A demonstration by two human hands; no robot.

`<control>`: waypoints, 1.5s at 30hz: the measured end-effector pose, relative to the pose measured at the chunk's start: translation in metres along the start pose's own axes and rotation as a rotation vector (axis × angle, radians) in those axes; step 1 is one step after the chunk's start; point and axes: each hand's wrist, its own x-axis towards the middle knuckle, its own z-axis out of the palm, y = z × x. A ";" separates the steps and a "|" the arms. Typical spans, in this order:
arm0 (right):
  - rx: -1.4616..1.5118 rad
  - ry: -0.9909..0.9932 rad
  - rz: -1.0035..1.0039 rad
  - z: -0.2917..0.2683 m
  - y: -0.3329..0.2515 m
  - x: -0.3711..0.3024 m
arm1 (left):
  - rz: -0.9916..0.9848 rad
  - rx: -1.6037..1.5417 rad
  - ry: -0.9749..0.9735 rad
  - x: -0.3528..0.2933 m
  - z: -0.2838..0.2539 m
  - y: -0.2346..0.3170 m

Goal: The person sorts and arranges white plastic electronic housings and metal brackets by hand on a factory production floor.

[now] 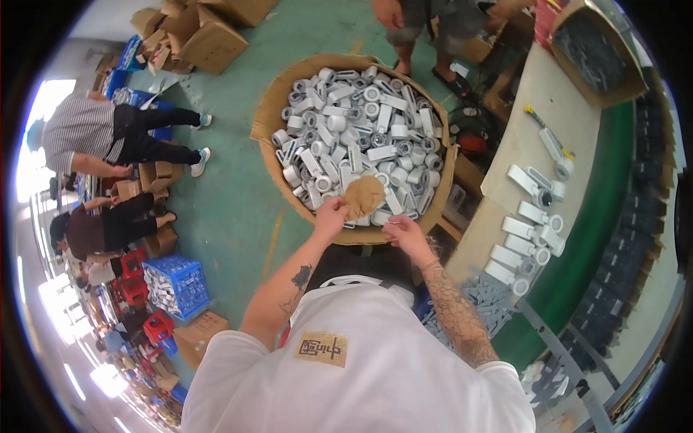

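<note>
Over the carton's near rim, left grip pinches a brown cardboard scrap; right grip, fingers curled together, holds nothing discernible beside it.

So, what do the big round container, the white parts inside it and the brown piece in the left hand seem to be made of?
The round container looks like corrugated cardboard: matt brown, with a bent, ragged rim. The white parts look like moulded plastic: smooth, uniform, slightly glossy; some have darker ends, whose material I cannot tell. The brown piece, held by the left hand, looks like torn cardboard or thick paper: matt, with an irregular edge.
</note>
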 end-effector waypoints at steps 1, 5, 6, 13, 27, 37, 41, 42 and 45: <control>0.044 0.005 -0.006 0.010 -0.005 0.002 | 0.061 0.061 0.019 -0.008 0.002 0.002; 0.061 0.017 -0.060 0.032 -0.008 0.024 | 0.006 -0.024 -0.084 -0.027 -0.002 0.002; 0.048 0.011 -0.058 0.034 -0.011 0.027 | -0.074 -0.025 -0.121 -0.028 -0.008 0.000; 0.163 -0.149 0.028 0.041 -0.030 0.031 | -0.327 -0.723 -0.366 -0.024 -0.048 0.008; 0.718 -0.259 -0.010 0.125 -0.062 0.011 | 0.749 0.253 -0.028 -0.029 -0.138 0.056; 0.109 0.152 -0.373 0.163 -0.053 0.025 | -0.021 -0.595 -0.343 -0.007 -0.157 0.027; -0.107 0.257 -0.489 0.164 -0.025 0.042 | -0.060 -0.271 -0.457 -0.012 -0.145 0.013; -0.276 0.294 -0.485 0.165 -0.021 0.043 | -0.056 -0.280 -0.432 -0.015 -0.146 0.010; -0.428 0.317 -0.528 0.175 -0.012 0.043 | 0.010 -0.318 -0.479 -0.025 -0.144 0.007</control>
